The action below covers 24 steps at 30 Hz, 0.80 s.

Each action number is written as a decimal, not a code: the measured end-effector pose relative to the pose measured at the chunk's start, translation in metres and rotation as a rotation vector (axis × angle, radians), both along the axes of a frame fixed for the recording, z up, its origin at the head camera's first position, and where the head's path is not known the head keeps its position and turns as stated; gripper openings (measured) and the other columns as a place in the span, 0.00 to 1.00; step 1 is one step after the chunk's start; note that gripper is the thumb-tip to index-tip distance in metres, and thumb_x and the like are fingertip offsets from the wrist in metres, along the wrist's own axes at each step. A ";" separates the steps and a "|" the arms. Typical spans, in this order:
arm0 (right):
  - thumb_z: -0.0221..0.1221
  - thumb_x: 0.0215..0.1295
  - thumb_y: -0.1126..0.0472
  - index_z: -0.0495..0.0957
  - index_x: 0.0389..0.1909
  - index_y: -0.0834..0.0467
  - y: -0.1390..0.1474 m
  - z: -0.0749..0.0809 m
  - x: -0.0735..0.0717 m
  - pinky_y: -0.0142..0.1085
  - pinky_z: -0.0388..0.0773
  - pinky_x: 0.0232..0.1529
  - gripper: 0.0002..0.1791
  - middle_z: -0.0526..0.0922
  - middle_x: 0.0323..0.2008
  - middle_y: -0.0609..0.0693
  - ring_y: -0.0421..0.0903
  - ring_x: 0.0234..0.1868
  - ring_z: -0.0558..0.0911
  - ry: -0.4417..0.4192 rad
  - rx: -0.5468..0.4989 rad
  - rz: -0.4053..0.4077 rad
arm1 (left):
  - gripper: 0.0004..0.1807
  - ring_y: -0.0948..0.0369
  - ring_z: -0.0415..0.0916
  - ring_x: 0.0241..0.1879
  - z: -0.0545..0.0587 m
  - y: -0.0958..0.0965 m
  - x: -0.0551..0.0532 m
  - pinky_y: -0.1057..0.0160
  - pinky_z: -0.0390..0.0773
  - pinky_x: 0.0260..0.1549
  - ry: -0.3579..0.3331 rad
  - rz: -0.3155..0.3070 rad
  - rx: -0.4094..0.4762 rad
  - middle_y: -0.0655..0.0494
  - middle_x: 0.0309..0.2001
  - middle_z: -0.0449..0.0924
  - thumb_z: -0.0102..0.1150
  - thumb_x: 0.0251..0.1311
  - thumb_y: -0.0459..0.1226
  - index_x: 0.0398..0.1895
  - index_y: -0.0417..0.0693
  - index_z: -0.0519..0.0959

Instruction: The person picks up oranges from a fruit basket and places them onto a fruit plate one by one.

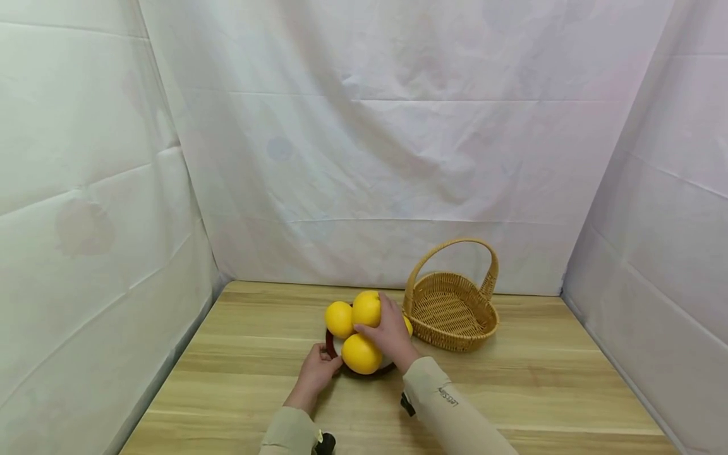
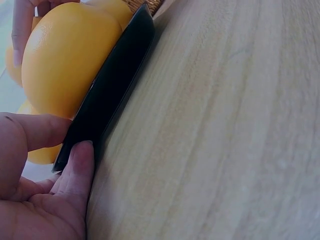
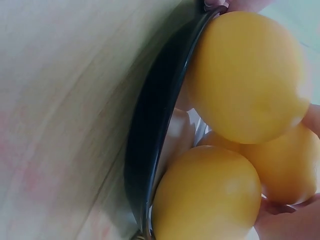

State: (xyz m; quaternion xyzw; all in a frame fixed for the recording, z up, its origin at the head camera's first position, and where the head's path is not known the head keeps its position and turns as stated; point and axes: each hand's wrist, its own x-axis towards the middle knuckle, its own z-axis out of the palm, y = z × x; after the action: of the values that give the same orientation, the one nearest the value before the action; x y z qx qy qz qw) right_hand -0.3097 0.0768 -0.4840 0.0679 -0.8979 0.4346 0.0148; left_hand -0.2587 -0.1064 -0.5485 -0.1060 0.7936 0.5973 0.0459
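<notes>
A round dish with a dark rim (image 1: 330, 344) and pale inside stands on the table, holding several yellow oranges. My left hand (image 1: 317, 370) pinches its near-left rim; in the left wrist view the thumb and a finger lie on either side of the dark dish wall (image 2: 107, 85). With my right hand (image 1: 392, 332) I grip an orange (image 1: 366, 308) at the back of the pile, fingers over it and thumb on the near side. Beside it are a left orange (image 1: 339, 318) and a front orange (image 1: 361, 354). Another orange (image 1: 408, 325) is mostly hidden behind the right hand.
A wicker basket (image 1: 455, 341) with a tall arched handle (image 1: 455, 241) stands just right of the dish, with nothing seen inside. The wooden table (image 1: 239, 373) is bounded by white cloth (image 1: 370, 158) at the back and both sides.
</notes>
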 end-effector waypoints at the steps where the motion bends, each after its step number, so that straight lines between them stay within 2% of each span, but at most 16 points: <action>1: 0.70 0.59 0.44 0.53 0.79 0.55 0.001 0.000 0.000 0.60 0.70 0.64 0.53 0.60 0.75 0.61 0.61 0.69 0.70 0.002 0.003 -0.002 | 0.27 0.58 0.75 0.36 0.000 0.000 0.000 0.64 0.72 0.36 0.001 0.000 -0.001 0.47 0.38 0.78 0.63 0.63 0.37 0.60 0.33 0.67; 7: 0.69 0.60 0.42 0.55 0.79 0.55 0.006 0.000 0.002 0.60 0.70 0.64 0.51 0.62 0.75 0.60 0.61 0.69 0.70 0.018 0.004 -0.005 | 0.26 0.58 0.75 0.35 -0.001 0.000 0.000 0.64 0.73 0.35 0.011 -0.003 0.001 0.47 0.37 0.78 0.64 0.63 0.36 0.59 0.33 0.67; 13: 0.67 0.63 0.43 0.59 0.76 0.61 0.013 0.001 0.006 0.59 0.71 0.64 0.47 0.65 0.72 0.61 0.61 0.68 0.71 0.058 -0.001 0.023 | 0.26 0.58 0.75 0.35 -0.001 0.000 -0.001 0.64 0.73 0.35 0.009 0.002 -0.013 0.47 0.37 0.78 0.64 0.63 0.36 0.60 0.33 0.67; 20: 0.65 0.66 0.44 0.65 0.73 0.61 0.022 -0.002 0.010 0.54 0.75 0.59 0.41 0.70 0.66 0.60 0.57 0.60 0.76 0.098 -0.004 0.039 | 0.26 0.58 0.76 0.35 -0.002 0.001 -0.001 0.64 0.74 0.35 0.003 0.001 -0.012 0.46 0.37 0.78 0.64 0.62 0.35 0.59 0.32 0.67; 24: 0.64 0.67 0.44 0.66 0.72 0.62 0.026 -0.004 0.012 0.55 0.73 0.62 0.39 0.72 0.65 0.59 0.57 0.62 0.76 0.108 -0.013 0.057 | 0.26 0.59 0.76 0.35 -0.002 0.001 -0.001 0.64 0.75 0.35 0.013 0.004 -0.005 0.45 0.37 0.78 0.63 0.62 0.34 0.60 0.31 0.67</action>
State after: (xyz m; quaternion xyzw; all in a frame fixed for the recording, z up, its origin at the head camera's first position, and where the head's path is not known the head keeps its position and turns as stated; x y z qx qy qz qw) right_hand -0.2977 0.1031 -0.4884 0.1165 -0.8907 0.4364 0.0513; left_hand -0.2594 -0.1053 -0.5503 -0.1038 0.7951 0.5962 0.0390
